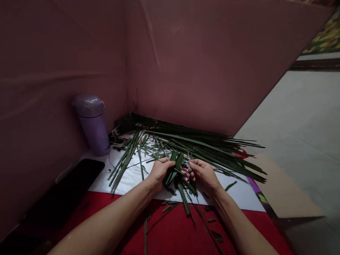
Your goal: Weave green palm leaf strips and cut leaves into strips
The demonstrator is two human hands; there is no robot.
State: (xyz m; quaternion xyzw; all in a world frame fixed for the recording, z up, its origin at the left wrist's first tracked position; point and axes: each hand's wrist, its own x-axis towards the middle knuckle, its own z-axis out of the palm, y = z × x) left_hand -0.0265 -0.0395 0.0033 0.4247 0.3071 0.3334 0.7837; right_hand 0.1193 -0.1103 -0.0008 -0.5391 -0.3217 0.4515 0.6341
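My left hand (161,174) pinches a dark-green folded leaf bundle (178,164) between my hands. My right hand (202,172) has curled fingers beside it; I cannot tell whether they grip anything. Beyond my left hand stands a cylindrical purple container (94,129), lid fitted, contents hidden. Long, narrow green leaves (206,142) lie beyond both hands.

A person's left fingers (169,163) pinch leaves (178,162) over a white sheet (238,194), right fingers (198,164) just beside, with long blades (212,144) and a purple tumbler (94,131) along pink walls (188,60).
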